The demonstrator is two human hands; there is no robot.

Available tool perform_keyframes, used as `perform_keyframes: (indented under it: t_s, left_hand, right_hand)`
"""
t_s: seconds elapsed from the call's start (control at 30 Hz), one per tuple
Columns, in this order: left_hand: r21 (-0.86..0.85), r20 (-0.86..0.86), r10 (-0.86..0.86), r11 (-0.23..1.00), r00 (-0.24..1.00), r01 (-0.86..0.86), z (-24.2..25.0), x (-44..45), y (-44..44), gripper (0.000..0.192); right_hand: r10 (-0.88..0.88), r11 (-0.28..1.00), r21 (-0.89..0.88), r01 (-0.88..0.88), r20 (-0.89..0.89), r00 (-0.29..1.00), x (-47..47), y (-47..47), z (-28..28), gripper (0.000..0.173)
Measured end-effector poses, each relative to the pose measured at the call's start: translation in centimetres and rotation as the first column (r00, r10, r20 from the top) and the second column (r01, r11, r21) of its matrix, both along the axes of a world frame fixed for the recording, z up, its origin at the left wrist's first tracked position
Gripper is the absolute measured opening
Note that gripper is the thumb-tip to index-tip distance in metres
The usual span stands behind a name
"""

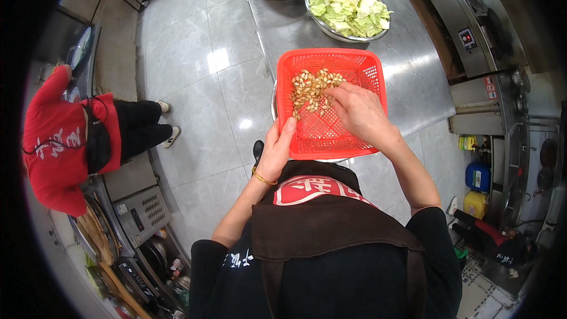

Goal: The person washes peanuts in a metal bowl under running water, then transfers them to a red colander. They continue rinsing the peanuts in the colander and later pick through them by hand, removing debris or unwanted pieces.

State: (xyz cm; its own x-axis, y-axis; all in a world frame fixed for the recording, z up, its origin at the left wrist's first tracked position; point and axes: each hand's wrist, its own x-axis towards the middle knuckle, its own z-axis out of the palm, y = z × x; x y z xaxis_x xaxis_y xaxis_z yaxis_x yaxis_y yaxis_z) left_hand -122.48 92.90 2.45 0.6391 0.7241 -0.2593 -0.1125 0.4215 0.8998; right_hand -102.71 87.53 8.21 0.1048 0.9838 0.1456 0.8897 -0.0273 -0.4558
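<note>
A red perforated plastic basket (332, 144) is in front of me, at the near end of a steel table. Small pale-brown pieces, perhaps beans or peeled garlic cloves (310, 91), lie loose in its far left part. My left hand (280, 144) grips the basket's near left side, the thumb over the rim. Inside the basket, my right hand (356, 108) touches the pieces with bent fingertips; whether it pinches one is hidden. Under the basket's left side shows the edge of a metal bowl.
Steel bowls of chopped leafy greens (350, 9) stand beyond the basket on the steel table (412, 84). A person in red (57, 137) is at the left counter. Another person (496, 241) is low at the right, near yellow and blue containers (477, 177).
</note>
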Motion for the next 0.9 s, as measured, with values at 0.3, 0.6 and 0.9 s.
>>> perform_keyframes:
  t_s: [0.3, 0.6, 0.9]
  left_hand:
    - [0.116, -0.045, -0.041, 0.992, 0.998, 0.046, 0.0, 0.3, -0.3, 0.046]
    - [0.186, -0.066, -0.075, 0.979, 0.995, 0.086, -0.5, 0.4, -0.6, 0.051]
    - [0.187, -0.082, -0.074, 0.978, 0.994, 0.088, -0.7, 0.5, -0.8, 0.050]
  right_hand:
    - [-0.021, 0.999, -0.031, 0.020, -0.024, 1.000, -0.3, 0.1, -0.3, 0.023]
    - [0.156, 0.986, 0.016, -0.164, 0.232, 0.960, -1.1, 0.1, -0.9, 0.037]
    - [0.115, 0.993, 0.008, -0.117, 0.125, 0.985, 0.3, -1.1, -0.2, 0.023]
